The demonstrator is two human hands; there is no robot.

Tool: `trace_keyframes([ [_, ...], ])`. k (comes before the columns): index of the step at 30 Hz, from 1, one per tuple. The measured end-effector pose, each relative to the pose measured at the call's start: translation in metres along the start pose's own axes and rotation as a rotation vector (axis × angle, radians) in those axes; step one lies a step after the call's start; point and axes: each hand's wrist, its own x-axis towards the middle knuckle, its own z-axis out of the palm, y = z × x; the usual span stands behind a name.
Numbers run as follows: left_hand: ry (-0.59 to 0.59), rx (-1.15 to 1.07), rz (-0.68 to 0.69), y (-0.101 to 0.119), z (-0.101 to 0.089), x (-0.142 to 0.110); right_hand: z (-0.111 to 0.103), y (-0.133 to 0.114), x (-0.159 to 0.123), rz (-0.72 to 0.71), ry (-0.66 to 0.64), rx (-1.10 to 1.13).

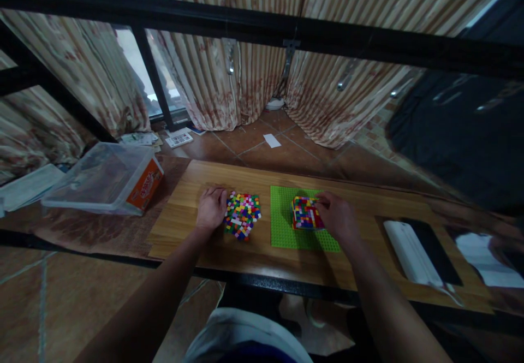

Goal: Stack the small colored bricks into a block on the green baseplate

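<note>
My left hand [212, 208] rests on the wooden table, its fingers curled in, at the left edge of a pile of small, many-coloured toy building bricks [242, 215]. No brick shows in it. On a green studded baseplate [281, 226] stands a low block built of coloured bricks [305, 214]. My right hand [338, 215] reaches over the right side of that block. Its thumb and fingers are pinched together at the block's upper right corner. Whatever lies between those fingertips is too small to make out, and the hand hides part of the block and plate.
A clear plastic bin [106, 177] with an orange label stands left of the wooden board [176, 215]. To the right lie a white pouch [411, 251] and a dark flat object [436, 251]. Further right, a person's hand [501, 248] is near white paper [483, 256]. A black bar [254, 22] crosses above.
</note>
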Motion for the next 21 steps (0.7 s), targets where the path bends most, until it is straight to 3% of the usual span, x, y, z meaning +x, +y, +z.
trace_keyframes([
  [5, -0.002, -0.010, 0.005, 0.001, -0.001, 0.000, 0.003, 0.005, 0.001, 0.034, 0.043, 0.113],
  [21, -0.014, 0.002, -0.009, 0.000, 0.001, 0.000, 0.014, 0.019, 0.015, 0.182, -0.007, 0.315],
])
